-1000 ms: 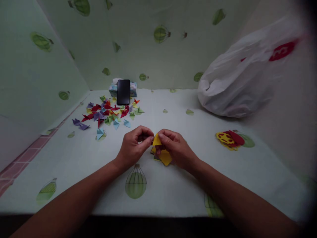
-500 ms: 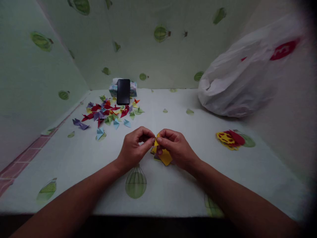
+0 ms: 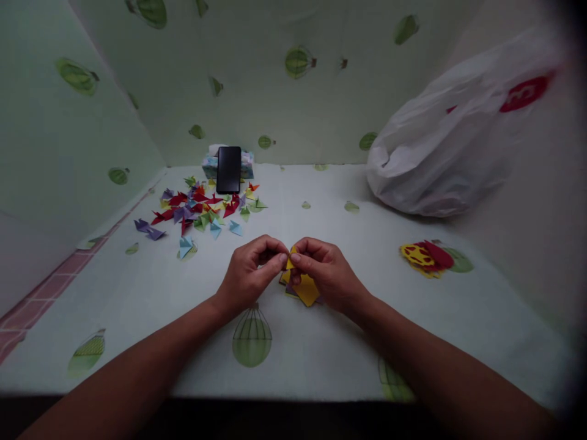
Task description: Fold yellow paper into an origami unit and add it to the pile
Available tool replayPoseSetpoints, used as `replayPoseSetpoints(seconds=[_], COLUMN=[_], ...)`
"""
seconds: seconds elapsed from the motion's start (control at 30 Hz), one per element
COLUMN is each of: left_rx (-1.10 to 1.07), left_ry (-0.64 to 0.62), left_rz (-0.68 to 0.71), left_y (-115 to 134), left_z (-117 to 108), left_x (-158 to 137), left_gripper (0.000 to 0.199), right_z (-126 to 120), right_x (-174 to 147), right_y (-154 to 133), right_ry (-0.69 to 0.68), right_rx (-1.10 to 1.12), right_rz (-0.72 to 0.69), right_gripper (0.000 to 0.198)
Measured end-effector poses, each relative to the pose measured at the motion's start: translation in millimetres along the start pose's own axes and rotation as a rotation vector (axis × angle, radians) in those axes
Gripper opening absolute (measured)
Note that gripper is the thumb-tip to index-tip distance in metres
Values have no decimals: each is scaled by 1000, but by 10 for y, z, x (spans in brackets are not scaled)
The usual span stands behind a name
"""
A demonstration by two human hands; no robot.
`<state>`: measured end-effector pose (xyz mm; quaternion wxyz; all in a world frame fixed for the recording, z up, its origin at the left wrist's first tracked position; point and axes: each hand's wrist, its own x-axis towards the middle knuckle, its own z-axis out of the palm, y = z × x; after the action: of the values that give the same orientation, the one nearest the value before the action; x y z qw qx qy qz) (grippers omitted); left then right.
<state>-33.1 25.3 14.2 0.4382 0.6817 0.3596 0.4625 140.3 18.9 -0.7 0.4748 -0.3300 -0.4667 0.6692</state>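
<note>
Between my two hands, a small folded piece of yellow origami paper is pinched just above the table. My left hand grips its left side with thumb and index finger closed. On the other side, my right hand pinches it the same way, with the lower fingers curled under. Below the hands lies a small stack of paper squares, yellow on top with purple edges showing. Part of that stack is hidden by my right hand.
Many-coloured folded paper cranes lie in a heap at the back left. Behind them a black phone leans on a tissue box. A white plastic bag stands at the right, with red and yellow cut-outs before it.
Both hands have barely shifted. The fingertips have moved slightly on the yellow paper, which now shows a small triangular shape between them.
</note>
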Motion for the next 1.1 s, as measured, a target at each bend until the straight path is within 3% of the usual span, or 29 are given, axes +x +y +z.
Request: replayPoseSetpoints(seconds=[0.13,0.27,1.1], left_rx=[-295,-427,-438], left_ry=[-64,-86,-163], left_rz=[-143,-207,-245], left_y=[-47,-98,-88], left_z=[6,11,-37], left_x=[7,13,54], left_gripper=[11,13,13], right_z=[6,-5,-36], right_x=[5,20,11], right_y=[-19,-19,-17], right_ry=[-1,-34,-105], right_rx=[-12,-15,-4], right_rz=[-18,-39,-12], right_gripper=[20,18,17])
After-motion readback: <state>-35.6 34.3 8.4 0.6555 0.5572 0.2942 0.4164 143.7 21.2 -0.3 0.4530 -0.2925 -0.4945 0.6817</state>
